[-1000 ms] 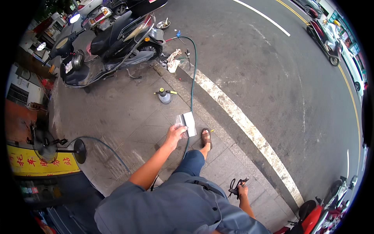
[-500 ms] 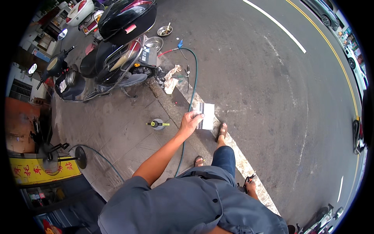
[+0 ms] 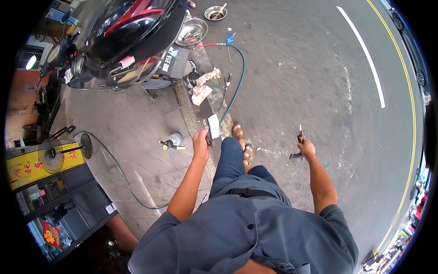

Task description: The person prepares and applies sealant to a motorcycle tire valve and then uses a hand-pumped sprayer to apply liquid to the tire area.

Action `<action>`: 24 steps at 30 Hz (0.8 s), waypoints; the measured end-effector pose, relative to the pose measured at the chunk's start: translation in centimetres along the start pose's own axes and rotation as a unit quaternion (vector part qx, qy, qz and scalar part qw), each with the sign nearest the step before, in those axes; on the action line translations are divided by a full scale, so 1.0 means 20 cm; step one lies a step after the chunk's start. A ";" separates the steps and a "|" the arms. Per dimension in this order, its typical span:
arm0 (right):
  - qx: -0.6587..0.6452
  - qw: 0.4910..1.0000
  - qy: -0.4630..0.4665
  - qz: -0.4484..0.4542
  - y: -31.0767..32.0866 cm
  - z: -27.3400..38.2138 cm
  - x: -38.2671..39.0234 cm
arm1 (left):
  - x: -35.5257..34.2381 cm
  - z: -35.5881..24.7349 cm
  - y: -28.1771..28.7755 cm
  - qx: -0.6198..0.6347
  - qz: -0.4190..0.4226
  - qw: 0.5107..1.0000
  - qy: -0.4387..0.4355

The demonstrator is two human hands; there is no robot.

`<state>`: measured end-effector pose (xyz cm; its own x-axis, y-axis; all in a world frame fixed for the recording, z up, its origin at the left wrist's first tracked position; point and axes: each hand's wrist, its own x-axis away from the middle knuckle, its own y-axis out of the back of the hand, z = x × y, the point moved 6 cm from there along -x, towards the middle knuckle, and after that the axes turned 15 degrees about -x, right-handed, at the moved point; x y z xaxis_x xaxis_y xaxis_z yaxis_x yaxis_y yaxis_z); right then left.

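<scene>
My left hand (image 3: 201, 142) is closed on a small flat packet with a white card (image 3: 213, 126), held low over the curb edge. My right hand (image 3: 306, 148) grips hand tools with orange-and-black handles (image 3: 300, 137), a metal tip pointing forward and a dark piece hanging below. Ahead, crumpled pale rags (image 3: 204, 86) and a small tool (image 3: 227, 82) lie on the curb and asphalt beside a green hose (image 3: 241, 75) with a blue fitting (image 3: 230, 38). A spray bottle (image 3: 173, 141) stands on the pavement to the left of my left hand.
A black scooter (image 3: 127, 41) with a top box stands ahead-left. A metal basin (image 3: 191, 32) of tools and a smaller bowl (image 3: 216, 13) sit beside it. A standing fan (image 3: 52, 155) and shop cabinet (image 3: 73, 201) are at left. Cars (image 3: 417, 73) line the road's far side.
I have stepped forward onto the asphalt, nearer the scooter. My left hand has drawn back with the packet, turning it; my right hand has risen forward and outward with the tools.
</scene>
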<state>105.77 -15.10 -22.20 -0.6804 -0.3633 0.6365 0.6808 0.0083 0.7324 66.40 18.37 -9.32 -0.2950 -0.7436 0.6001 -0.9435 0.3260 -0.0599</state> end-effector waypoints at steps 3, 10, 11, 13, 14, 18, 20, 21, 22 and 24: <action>-0.021 0.999 0.042 -0.004 0.28 0.51 -0.52 | -0.16 -0.13 -0.07 0.042 -0.061 0.997 -0.009; -0.162 0.984 0.074 0.026 0.19 1.37 -1.31 | -0.62 -0.48 -0.31 -0.005 -0.100 0.994 0.046; -0.194 0.976 0.086 0.043 0.17 1.50 -1.41 | -0.64 -0.57 -0.35 -0.019 -0.124 0.991 0.042; -0.201 0.972 0.093 0.086 0.01 1.70 -1.48 | -0.69 -0.60 -0.30 -0.067 -0.149 0.986 0.009; -0.178 0.974 0.095 0.101 -0.06 1.82 -1.52 | -0.71 -0.59 -0.29 -0.090 -0.179 0.980 -0.004; -0.191 0.953 0.131 0.193 -0.44 2.11 -1.85 | -0.89 -0.39 -0.35 -0.085 -0.239 0.964 0.078; -0.151 0.954 0.156 0.208 -0.56 2.21 -2.04 | -1.05 -0.19 -0.36 -0.067 -0.264 0.951 0.144; -0.130 0.952 0.144 0.235 -0.66 2.27 -2.12 | -1.14 -0.10 -0.37 -0.043 -0.254 0.953 0.161; -0.099 0.949 0.139 0.264 -0.72 2.35 -2.20 | -1.19 0.00 -0.42 -0.008 -0.251 0.951 0.178; -0.042 0.950 0.198 0.237 -0.81 2.47 -2.36 | -1.36 0.17 -0.55 0.010 -0.267 0.933 0.242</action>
<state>113.38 47.85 -52.17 -0.1479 -0.6600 0.7366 0.9161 0.1893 0.3535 84.37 32.97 -27.61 0.3155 -0.4446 0.8383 -0.9405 -0.0288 0.3387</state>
